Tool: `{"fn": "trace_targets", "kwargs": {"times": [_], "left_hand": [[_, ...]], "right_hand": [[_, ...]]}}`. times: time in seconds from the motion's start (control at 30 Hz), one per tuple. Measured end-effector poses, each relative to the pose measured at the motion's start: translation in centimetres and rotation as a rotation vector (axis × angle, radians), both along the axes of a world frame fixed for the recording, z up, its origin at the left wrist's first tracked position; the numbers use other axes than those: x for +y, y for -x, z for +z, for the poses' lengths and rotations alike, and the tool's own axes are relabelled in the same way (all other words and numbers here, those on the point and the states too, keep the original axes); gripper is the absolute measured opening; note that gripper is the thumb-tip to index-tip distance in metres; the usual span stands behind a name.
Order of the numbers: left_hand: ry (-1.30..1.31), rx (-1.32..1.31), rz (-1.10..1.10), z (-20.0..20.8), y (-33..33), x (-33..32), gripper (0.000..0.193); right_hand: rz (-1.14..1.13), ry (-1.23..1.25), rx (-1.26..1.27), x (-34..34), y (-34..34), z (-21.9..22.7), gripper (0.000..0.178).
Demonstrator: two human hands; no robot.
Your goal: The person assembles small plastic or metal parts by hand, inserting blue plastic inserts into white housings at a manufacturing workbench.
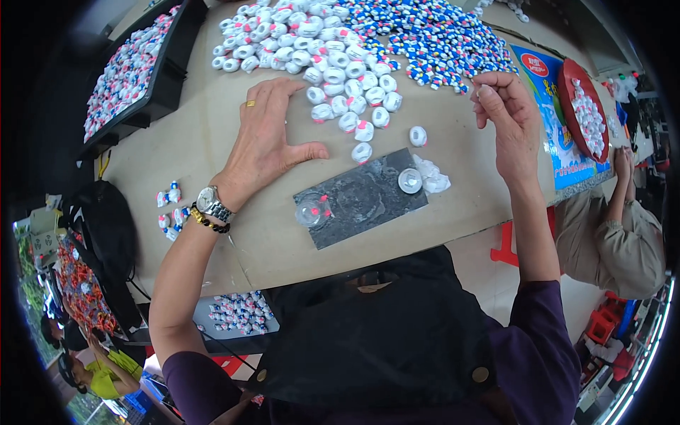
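My left hand (pixel 261 134) is spread over the brown tabletop, thumb held away from the fingers, with nothing in it. Its fingertips come near a heap of white ring-shaped plastic pieces (pixel 335 75) with pink parts. Beside a pile of small blue-and-white pieces (pixel 439 46), my right hand (pixel 508 117) is raised with curled fingers. Thumb and index are drawn together; whatever they hold is too small to make out. Between my forearms lies a dark slab (pixel 361 202). On it stand a clear dish (pixel 309 213) near red bits and a small round cup (pixel 410 180).
Crumpled white tissue (pixel 433 176) touches the slab. Several assembled pieces (pixel 170 195) lie left of my wrist. A filled black tray (pixel 163 78) stands far left, a red dish (pixel 565 88) far right. Below the table edge is a tray of pieces (pixel 242 313). Another person (pixel 613 227) sits at right.
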State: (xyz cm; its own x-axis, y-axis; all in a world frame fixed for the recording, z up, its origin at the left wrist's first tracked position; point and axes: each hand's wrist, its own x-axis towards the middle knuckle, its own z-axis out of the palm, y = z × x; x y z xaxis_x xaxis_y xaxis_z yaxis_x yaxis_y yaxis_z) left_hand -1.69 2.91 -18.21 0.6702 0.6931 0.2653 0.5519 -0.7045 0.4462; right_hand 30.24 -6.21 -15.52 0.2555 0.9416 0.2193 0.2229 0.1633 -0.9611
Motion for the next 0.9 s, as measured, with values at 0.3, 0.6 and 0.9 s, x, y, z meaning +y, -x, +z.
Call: {"fn": "trace_targets", "kwargs": {"times": [0.3,0.6,0.9], "left_hand": [[-0.171,0.090,-0.018,0.0,-3.0,0.9,0.055],[-0.271,0.137,0.000,-0.7,-1.9,-0.3,0.023],[1.359,-1.474,-0.077,5.0,3.4,-3.9,0.033]], "right_hand": [[0.141,0.188,0.379,-0.8,0.7,-0.4,0.015],[0.151,0.239,0.443,-2.7,1.9,0.2,0.018],[0.228,0.008,-0.104,-5.1,3.4,1.1,0.014]]}}
